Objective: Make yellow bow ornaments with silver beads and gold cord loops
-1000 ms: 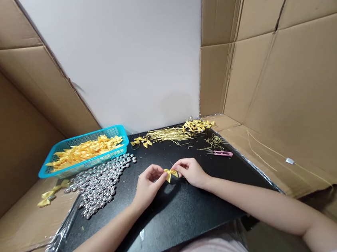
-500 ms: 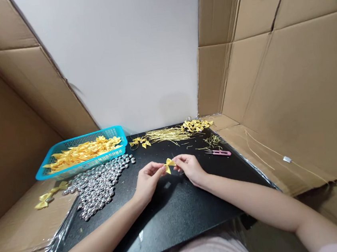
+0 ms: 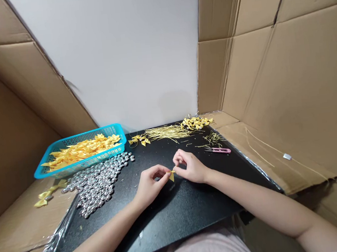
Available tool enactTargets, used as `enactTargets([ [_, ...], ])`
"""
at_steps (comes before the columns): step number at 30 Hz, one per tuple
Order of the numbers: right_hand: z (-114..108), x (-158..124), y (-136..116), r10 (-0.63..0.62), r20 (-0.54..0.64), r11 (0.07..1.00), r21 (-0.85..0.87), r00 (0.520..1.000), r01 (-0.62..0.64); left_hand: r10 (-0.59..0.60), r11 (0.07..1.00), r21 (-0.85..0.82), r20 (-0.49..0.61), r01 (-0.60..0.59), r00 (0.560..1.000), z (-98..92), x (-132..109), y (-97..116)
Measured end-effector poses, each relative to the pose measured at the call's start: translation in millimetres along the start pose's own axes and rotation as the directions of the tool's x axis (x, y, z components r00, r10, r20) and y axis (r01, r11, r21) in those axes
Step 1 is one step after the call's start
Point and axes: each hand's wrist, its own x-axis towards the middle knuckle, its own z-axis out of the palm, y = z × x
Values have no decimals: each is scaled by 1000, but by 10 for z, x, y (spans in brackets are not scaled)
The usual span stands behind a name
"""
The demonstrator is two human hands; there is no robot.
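Between the thumb and fingers of my left hand (image 3: 152,184) is a small yellow ribbon bow (image 3: 171,176), held just above the black tabletop. One pointed tail hangs down, and the fingertips cover much of the rest. My right hand (image 3: 191,167) meets the bow's right side with its thumb tip, its other fingers curled above. Left of my hands, silver beads (image 3: 99,185) lie spread in one layer. Pink-handled thread snips (image 3: 219,150) rest to the right.
A turquoise basket (image 3: 80,166) of yellow bows stands at the back left. Gold ties (image 3: 167,133), finished-looking bows (image 3: 196,122) and thread scraps (image 3: 213,138) lie along the back. Cardboard panels (image 3: 295,72) flank the table (image 3: 167,226); more bows (image 3: 47,194) lie on the left cardboard.
The bow has turned and dropped slightly, so less of it shows between my fingers. My right hand has rotated, its curled fingers now lifted above the thumb. The view has tilted slightly.
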Motion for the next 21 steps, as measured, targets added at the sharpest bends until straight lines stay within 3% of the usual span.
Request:
enactTargets([
  [3,-56,-19,-23,-152,140,942,-279,978,186,23,999,43,12,-24,1000,-20,-3,23],
  [7,-95,-2,4,-197,230,868,-411,953,278,59,994,93,29,-61,998,-46,-1,23],
  [14,-75,20,60,-174,252,857,-437,952,273,222,942,233,104,-241,969,-75,7,-15],
  [18,-86,33,77,-160,244,875,-413,956,252,200,953,208,113,-220,973,-82,9,-23],
  [21,-84,39,70,-139,239,903,-367,961,222,125,983,126,89,-136,988,-84,12,-24],
])
